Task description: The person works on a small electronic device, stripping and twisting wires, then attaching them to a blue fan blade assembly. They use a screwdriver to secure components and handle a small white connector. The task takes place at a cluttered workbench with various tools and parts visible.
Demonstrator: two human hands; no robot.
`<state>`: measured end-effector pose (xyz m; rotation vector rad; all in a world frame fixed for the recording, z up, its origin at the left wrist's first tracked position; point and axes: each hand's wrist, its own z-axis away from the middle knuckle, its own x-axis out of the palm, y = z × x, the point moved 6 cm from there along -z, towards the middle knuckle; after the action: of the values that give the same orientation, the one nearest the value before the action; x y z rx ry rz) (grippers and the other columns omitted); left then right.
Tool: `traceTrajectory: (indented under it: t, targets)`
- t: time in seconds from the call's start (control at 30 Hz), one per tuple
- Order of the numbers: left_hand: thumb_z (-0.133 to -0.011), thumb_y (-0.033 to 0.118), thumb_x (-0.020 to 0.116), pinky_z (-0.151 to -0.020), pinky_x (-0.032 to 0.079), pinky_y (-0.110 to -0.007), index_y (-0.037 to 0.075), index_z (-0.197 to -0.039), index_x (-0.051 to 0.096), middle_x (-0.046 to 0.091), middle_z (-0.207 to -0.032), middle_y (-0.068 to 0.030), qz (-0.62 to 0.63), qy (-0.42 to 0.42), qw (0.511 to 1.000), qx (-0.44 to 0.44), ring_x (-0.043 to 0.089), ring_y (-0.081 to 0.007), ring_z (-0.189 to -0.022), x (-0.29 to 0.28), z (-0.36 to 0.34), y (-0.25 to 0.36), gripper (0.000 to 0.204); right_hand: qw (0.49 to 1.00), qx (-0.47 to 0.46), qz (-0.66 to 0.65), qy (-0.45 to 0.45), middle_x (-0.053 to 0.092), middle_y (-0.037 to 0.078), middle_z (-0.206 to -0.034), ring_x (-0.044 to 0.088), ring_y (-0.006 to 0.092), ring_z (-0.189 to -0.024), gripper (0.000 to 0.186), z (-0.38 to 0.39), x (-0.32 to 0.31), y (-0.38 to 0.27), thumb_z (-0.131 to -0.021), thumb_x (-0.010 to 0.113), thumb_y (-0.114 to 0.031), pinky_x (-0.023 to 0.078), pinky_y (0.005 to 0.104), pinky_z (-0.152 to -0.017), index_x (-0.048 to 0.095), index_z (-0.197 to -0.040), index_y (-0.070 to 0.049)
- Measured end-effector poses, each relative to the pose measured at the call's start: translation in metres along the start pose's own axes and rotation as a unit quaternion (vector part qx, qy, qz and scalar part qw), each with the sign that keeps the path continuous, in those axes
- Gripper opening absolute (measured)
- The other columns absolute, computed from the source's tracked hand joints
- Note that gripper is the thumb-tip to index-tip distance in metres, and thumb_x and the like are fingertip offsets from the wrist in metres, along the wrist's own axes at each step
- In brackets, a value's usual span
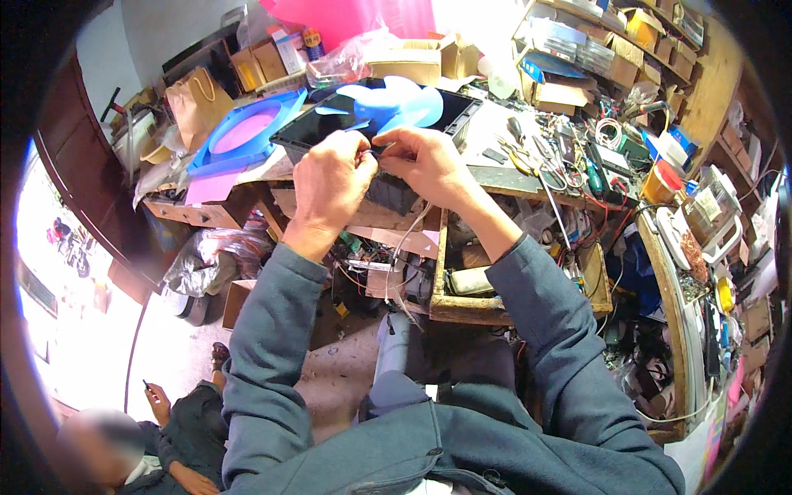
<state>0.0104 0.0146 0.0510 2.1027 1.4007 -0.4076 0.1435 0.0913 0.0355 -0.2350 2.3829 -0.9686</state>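
My left hand point(330, 180) and my right hand point(429, 165) meet fingertip to fingertip in front of a black open box point(299, 130) on the workbench. Both are closed in a pinch. A thin, dark bit shows between the fingertips, too small to name. From beneath my right hand a pale grey cable point(404, 239) hangs down past the bench edge; its upper end is hidden by the hand. Just beyond my fingers, a blue fan blade point(392, 106) with several wide petals rests on the box. Left of it lies a blue square frame point(247, 132) with a round opening.
An open wooden drawer point(511, 312) juts out below my right forearm. Pliers point(521, 161), screwdrivers and tangled wires crowd the bench to the right. Cardboard boxes point(404, 68) stand behind. At lower left a seated person point(177, 437) holds a small dark item.
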Motion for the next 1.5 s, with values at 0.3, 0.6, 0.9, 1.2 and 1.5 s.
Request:
traceTrajectory:
  t: [0.3, 0.6, 0.9, 1.2, 1.5]
  targets:
    - [-0.088, 0.012, 0.070, -0.063, 0.051, -0.042, 0.009, -0.094, 0.059, 0.061, -0.087, -0.0090, -0.110, 0.094, 0.983, 0.114, 0.066, -0.0314, -0.076, -0.003, 0.005, 0.011, 0.013, 0.983, 0.054, -0.096, -0.149, 0.074, 0.008, -0.090, 0.067, 0.0126, -0.083, 0.027, -0.034, 0.009, 0.030, -0.098, 0.066, -0.026, 0.053, 0.0295, -0.077, 0.072, -0.105, 0.000]
    - [-0.085, 0.003, 0.068, -0.069, 0.050, -0.045, 0.007, -0.098, 0.058, 0.058, -0.091, -0.0134, -0.063, 0.029, 0.987, 0.144, 0.063, -0.0353, -0.084, -0.020, 0.007, 0.028, 0.017, 0.945, 0.185, -0.217, -0.157, 0.070, 0.002, -0.084, 0.062, 0.0081, -0.074, 0.011, -0.037, 0.008, 0.019, -0.089, 0.073, -0.011, 0.049, 0.0213, -0.070, 0.073, -0.096, -0.003]
    - [-0.095, 0.017, 0.063, -0.066, 0.051, -0.044, 0.004, -0.093, 0.068, 0.068, -0.083, -0.0193, 0.079, -0.009, 0.989, -0.123, 0.067, -0.0404, -0.080, -0.008, 0.011, 0.003, 0.014, 0.967, 0.036, -0.252, 0.029, 0.067, -0.001, -0.081, 0.058, 0.0060, -0.076, 0.008, -0.025, 0.005, 0.019, -0.089, 0.074, -0.010, 0.047, 0.0231, -0.071, 0.072, -0.091, -0.003]
    - [-0.101, 0.024, 0.061, -0.063, 0.047, -0.025, 0.006, -0.094, 0.070, 0.067, -0.079, -0.0013, 0.504, -0.233, 0.784, -0.277, 0.059, -0.0097, -0.068, 0.029, 0.017, -0.042, 0.022, 0.961, -0.026, -0.275, -0.004, 0.065, -0.001, -0.095, 0.060, 0.0082, -0.090, 0.011, -0.014, 0.003, 0.013, -0.086, 0.075, -0.005, 0.048, 0.0245, -0.078, 0.069, -0.095, -0.003]
    - [-0.102, 0.021, 0.060, -0.060, 0.047, -0.021, 0.007, -0.096, 0.066, 0.065, -0.081, 0.0018, 0.529, -0.194, 0.772, -0.294, 0.059, -0.0057, -0.069, 0.025, 0.030, -0.038, 0.016, 0.975, -0.208, 0.016, -0.071, 0.064, 0.007, -0.099, 0.063, 0.0233, -0.095, 0.035, 0.037, -0.007, -0.056, -0.079, 0.076, -0.002, 0.053, 0.0346, -0.084, 0.076, -0.112, -0.014]
